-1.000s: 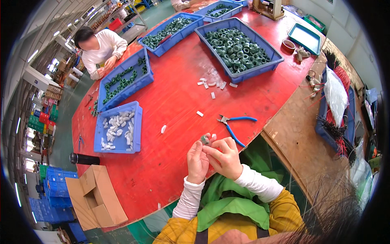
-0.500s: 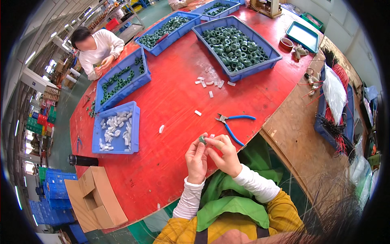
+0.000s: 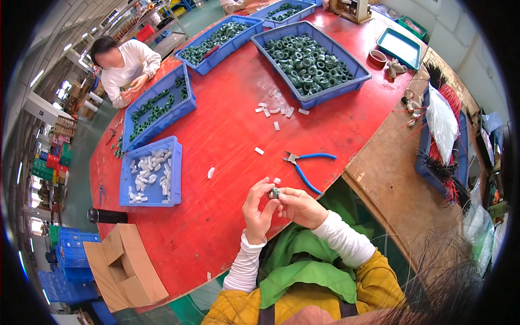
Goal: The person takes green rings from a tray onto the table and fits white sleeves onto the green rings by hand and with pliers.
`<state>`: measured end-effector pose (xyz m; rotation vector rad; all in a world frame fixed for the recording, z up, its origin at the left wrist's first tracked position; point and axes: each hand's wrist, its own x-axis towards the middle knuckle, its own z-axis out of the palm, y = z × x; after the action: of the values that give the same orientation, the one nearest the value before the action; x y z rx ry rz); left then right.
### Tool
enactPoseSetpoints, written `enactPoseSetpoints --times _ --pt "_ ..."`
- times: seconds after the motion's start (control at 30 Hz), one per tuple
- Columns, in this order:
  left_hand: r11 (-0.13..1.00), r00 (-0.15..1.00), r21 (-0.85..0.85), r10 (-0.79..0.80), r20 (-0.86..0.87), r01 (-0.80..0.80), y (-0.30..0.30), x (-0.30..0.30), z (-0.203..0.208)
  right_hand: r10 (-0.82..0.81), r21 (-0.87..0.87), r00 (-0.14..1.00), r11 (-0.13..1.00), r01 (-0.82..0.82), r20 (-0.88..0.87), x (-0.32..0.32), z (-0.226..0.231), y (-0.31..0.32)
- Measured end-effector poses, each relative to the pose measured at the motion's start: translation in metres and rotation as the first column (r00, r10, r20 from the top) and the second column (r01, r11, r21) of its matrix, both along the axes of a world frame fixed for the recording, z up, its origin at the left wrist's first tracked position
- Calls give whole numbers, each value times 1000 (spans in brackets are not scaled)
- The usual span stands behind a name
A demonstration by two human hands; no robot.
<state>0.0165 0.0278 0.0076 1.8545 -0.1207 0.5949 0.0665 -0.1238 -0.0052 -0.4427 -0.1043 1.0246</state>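
Observation:
Above the near edge of the red table, a small dark-green ring [image 3: 274, 193] is pinched between my two hands. The curled fingers and thumb of my left hand [image 3: 255, 212] close on its left side. The thumb and forefinger of my right hand [image 3: 303, 209] grip it from the right. Fingertips cover part of the ring. One small white piece [image 3: 277, 181] shows just beyond my fingertips. Diagonal cutters [image 3: 306, 169] with blue handles lie on the table past my right hand, jaws pointing left. Another white piece [image 3: 210, 173] rests to the left of my hands.
Blue trays of green rings stand far off, the fullest tray [image 3: 333, 92] at centre right. A smaller blue tray [image 3: 176, 184] of white pieces is at left, near a black bottle [image 3: 107, 216] and cardboard box [image 3: 146, 265]. A co-worker [image 3: 127, 67] sits far left. Wire bundles [image 3: 449, 108] lie right.
My left hand has opened its grip slightly and shifted around the ring. My right hand has turned and lowered, and more of the ring shows. The whole view has shifted slightly.

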Motion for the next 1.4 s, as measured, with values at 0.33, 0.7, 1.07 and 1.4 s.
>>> enactPoseSetpoints --times 0.33,0.7,1.07,1.4 --pt "998 998 19 -53 40 53 -6 2 14 -143 101 987 984 150 -72 -15 -2 7" --pt "898 994 436 19 109 -65 9 3 23 67 -486 638 709 511 767 2 18 8" --pt "925 997 377 7 73 -34 10 -3 15 52 -424 900 893 152 432 13 11 8" --pt "988 998 142 -69 7 67 8 1 -3 -41 -121 989 991 59 144 1 -9 14"
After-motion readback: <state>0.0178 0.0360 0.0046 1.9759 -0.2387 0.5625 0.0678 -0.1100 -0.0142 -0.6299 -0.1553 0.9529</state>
